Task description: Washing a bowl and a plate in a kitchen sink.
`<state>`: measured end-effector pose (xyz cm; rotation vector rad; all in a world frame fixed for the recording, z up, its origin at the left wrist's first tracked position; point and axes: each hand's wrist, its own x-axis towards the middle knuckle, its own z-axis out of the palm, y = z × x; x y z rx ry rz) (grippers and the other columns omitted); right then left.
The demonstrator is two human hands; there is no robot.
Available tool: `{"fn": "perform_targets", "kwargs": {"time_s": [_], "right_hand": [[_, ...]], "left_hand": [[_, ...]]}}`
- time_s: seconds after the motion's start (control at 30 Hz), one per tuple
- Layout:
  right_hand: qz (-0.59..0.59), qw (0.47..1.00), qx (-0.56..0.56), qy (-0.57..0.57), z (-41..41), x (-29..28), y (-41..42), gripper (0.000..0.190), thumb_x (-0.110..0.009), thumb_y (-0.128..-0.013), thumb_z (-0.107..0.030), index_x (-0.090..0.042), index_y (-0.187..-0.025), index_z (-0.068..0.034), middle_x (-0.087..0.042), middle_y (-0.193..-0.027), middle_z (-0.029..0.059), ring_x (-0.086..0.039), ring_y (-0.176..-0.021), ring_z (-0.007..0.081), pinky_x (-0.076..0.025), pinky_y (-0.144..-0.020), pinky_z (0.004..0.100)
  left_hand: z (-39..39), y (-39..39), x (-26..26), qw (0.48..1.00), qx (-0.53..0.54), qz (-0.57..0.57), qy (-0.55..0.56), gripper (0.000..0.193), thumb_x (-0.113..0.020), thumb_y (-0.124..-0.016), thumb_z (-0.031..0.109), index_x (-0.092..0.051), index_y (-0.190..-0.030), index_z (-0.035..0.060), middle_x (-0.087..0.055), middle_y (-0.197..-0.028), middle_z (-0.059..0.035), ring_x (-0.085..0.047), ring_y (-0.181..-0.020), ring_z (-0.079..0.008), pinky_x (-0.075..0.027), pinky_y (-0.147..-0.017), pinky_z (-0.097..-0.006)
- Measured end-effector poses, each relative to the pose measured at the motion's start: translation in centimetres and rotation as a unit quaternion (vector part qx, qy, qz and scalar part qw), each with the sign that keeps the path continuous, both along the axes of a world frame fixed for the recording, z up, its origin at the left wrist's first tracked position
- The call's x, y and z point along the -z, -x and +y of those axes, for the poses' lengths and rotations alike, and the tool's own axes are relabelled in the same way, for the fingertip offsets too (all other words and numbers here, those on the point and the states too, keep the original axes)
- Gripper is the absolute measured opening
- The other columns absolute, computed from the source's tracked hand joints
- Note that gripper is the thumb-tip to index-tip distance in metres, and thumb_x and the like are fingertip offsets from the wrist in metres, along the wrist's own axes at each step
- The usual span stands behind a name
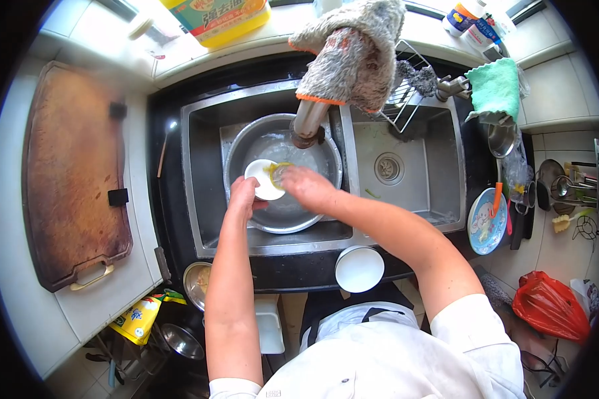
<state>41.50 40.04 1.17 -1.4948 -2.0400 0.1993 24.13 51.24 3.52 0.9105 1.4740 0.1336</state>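
Observation:
A small white bowl (260, 185) is held by its left rim in my left hand (241, 197), tilted over a large metal basin (259, 137). My right hand (307, 187) presses a yellow-green scrubber (278, 175) against the bowl's inner right side; the fingers partly cover it, so its exact kind is unclear. The basin sits in the left compartment of a stainless steel double sink (207, 234). Over the basin hangs the end of the faucet (310, 119). Another white bowl (359, 269) rests on the dark counter's front edge, below my right forearm.
Grey fluffy cloth (352, 60) drapes the faucet. A wire rack (404, 102) stands behind the right sink compartment (404, 192), which holds a green scrap. A cutting board (77, 179) and a spoon (165, 149) lie left; a cartoon plate (484, 229) lies right.

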Motion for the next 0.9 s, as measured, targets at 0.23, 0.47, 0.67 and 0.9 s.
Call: {"fn": "perform_targets", "kwargs": {"time_s": [0.23, 0.47, 0.67, 0.9], "right_hand": [[-0.037, 0.878, 0.326, 0.35, 4.7, 5.2, -1.3, 0.019, -0.053, -0.087, -0.009, -0.069, -0.097, -0.004, -0.07, -0.099, 0.0172, -0.068, -0.094, 0.0308, -0.055, -0.078, 0.0389], [0.502, 0.763, 0.216, 0.346, 5.4, 0.5, 0.9, 0.028, -0.051, -0.087, -0.007, -0.06, -0.108, 0.008, -0.063, -0.113, 0.0251, -0.061, -0.104, 0.0397, -0.048, -0.09, 0.0445], [0.162, 0.956, -0.029, 0.242, 5.2, -3.7, 2.0, 0.028, -0.054, -0.08, -0.003, -0.051, -0.107, -0.001, -0.061, -0.097, 0.0243, -0.058, -0.097, 0.0439, -0.046, -0.083, 0.0505], [0.223, 0.923, 0.089, 0.301, 6.1, 0.1, -0.9, 0.038, -0.055, -0.081, 0.0, -0.051, -0.118, -0.003, -0.064, -0.105, 0.0255, -0.062, -0.097, 0.0435, -0.051, -0.077, 0.0512]], "left_hand": [[-0.4, 0.0, 0.5, 0.99, 0.075, 0.077, -0.093, 0.045, -0.045, -0.079, 0.004, -0.053, -0.124, 0.0003, -0.065, -0.108, -0.0168, -0.069, -0.087, -0.0291, -0.059, -0.057, -0.0431], [-0.6, 0.1, -0.2, 0.871, 0.313, 0.282, -0.252, 0.072, -0.056, -0.079, 0.005, -0.026, -0.143, -0.0026, -0.062, -0.113, -0.0308, -0.061, -0.105, -0.0449, -0.048, -0.093, -0.0484], [-0.7, -1.4, -1.9, 0.862, 0.347, 0.207, -0.306, 0.083, -0.056, -0.081, 0.006, -0.008, -0.148, -0.0051, -0.064, -0.106, -0.0312, -0.063, -0.098, -0.0452, -0.05, -0.086, -0.0505], [0.1, -1.5, -1.0, 0.863, 0.327, 0.09, -0.375, 0.07, -0.05, -0.078, 0.001, -0.027, -0.143, -0.0042, -0.062, -0.111, -0.0301, -0.062, -0.104, -0.0424, -0.047, -0.093, -0.0466]]}}
